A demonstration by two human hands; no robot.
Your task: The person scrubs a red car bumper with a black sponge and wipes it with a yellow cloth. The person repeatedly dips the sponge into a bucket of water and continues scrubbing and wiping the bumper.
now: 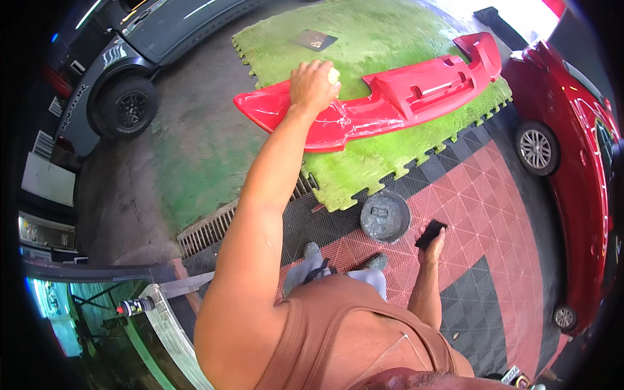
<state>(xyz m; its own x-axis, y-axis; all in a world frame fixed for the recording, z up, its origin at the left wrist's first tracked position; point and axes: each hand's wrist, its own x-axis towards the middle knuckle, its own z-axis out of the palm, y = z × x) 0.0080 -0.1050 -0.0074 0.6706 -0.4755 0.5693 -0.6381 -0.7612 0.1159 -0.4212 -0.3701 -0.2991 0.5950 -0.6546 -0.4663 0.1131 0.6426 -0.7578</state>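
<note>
A glossy red car bumper (416,94) lies across a green foam mat (364,175), with wet-looking whitish streaks on its left part. My left hand (314,86) is over the bumper's left end, closed around a pale yellow sponge (333,76); only a bit of the sponge shows past the fingers. Lower down, my right hand (436,246) hangs at my right side and grips a flat black pad (430,234). Between my feet and the mat stands a round grey bucket (385,218) with murky liquid and a dark object inside.
A dark flat sheet (315,40) lies on the mat's far part. To the right a red car (572,123) is parked, and at far left a grey vehicle (117,84). A floor grate (208,229) runs left of my feet. A spray can (135,307) is at lower left.
</note>
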